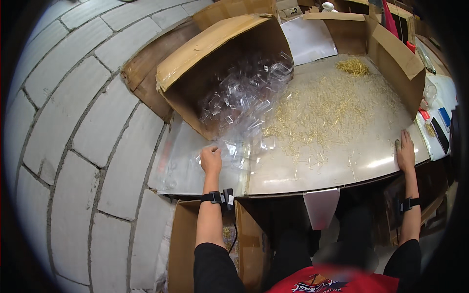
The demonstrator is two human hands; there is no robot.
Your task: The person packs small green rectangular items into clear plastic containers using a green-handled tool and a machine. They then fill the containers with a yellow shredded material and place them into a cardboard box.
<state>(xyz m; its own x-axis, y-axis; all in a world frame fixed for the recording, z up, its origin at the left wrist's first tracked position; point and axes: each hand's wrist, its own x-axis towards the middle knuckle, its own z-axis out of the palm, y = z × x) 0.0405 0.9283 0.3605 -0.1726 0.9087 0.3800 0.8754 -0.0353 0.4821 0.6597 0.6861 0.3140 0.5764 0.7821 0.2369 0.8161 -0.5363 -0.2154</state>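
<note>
My left hand (211, 159) is closed at the near left of the table, beside the spill of clear plastic pieces (239, 97). Whatever its fingers hold, if anything, cannot be made out. These plastic pieces pour from a cardboard box (215, 46) lying on its side, its mouth facing right. My right hand (405, 152) lies flat near the table's right edge, fingers stretched forward and holding nothing. Between my hands, many thin gold-coloured wire pieces, hook-like in shape, (320, 115) are scattered over the tabletop (278, 176). A denser heap of gold wire (352, 67) sits at the far right.
Cardboard walls (395, 68) border the table's far right. A white sheet (308, 39) leans at the back. Beyond the right wall lie a blue item (444, 118) and a dark flat object (439, 136). Below the near edge stands an open carton (184, 244) with bagged gold pieces.
</note>
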